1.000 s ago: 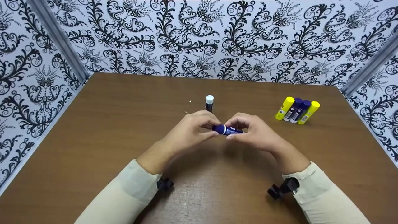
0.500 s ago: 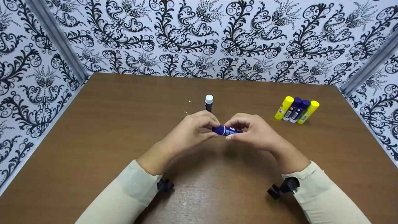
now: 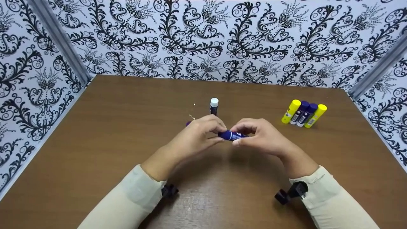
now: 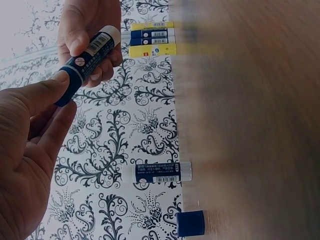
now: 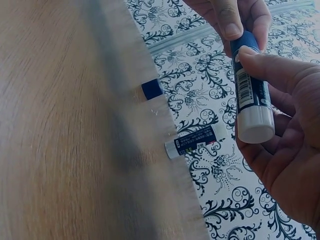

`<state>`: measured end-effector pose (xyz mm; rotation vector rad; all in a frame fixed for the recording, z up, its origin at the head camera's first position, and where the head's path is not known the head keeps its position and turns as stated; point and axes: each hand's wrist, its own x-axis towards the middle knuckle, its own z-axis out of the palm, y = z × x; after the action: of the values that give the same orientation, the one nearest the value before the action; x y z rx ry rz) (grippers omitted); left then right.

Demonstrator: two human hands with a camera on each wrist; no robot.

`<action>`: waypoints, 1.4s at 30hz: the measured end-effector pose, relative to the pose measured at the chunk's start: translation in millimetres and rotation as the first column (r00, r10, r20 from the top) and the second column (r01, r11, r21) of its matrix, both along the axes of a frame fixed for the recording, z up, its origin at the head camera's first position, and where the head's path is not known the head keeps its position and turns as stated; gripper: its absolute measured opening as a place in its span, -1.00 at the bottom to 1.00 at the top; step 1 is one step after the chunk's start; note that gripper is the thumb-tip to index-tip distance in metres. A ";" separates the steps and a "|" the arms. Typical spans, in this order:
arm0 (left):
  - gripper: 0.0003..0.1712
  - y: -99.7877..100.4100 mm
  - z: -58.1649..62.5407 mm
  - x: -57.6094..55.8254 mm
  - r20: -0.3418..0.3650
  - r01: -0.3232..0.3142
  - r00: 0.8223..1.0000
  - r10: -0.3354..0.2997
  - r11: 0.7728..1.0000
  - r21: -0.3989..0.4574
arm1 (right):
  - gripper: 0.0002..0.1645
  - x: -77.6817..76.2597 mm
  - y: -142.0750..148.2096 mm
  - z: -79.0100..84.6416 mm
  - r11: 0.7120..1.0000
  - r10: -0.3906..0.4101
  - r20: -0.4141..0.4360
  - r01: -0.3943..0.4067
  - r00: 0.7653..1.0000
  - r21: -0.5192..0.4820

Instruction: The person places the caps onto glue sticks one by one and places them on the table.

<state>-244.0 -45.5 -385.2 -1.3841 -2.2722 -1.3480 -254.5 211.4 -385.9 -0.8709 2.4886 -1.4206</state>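
Both hands hold one dark blue glue stick [image 3: 234,135] above the table, tilted and with its cap on. The left hand [image 3: 198,135] pinches the blue cap end between thumb and fingers. Around the labelled body, towards its white base [image 5: 256,127], curl the thumb and fingers of the right hand [image 3: 267,136]. Behind the left hand a second glue stick [image 3: 214,106] stands upright on the table, white end up and without a blue cap. A loose blue cap [image 4: 190,223] sits near it; in the head view the left hand hides most of that cap.
At the right of the brown table [image 3: 127,105] stand several glue sticks in a row: yellow [image 3: 291,111] and yellow [image 3: 315,116] outside, blue ones [image 3: 307,114] between. Small pale crumbs [image 3: 191,116] lie near the loose cap. Patterned panels border the back and sides.
Both hands have shifted very slightly down and right with the glue stick. A bit of the loose blue cap has come into view behind the left hand.
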 end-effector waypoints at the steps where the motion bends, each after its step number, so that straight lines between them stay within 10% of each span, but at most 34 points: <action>1: -0.81 -0.2 0.2 0.0 -0.003 0.000 1.000 0.000 1.000 0.001 | -0.71 0.0 0.2 0.2 1.000 0.005 0.001 -0.005 1.000 -0.005; 42: -0.72 -4.4 9.7 -0.9 -0.044 -0.155 0.986 0.161 0.981 0.115 | -0.70 1.2 2.5 7.0 0.998 -0.043 0.016 0.043 0.999 -0.054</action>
<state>-244.9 -49.9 -375.5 -1.1633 -2.1852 -1.3472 -253.2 213.9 -378.9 -0.8177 2.4831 -1.5095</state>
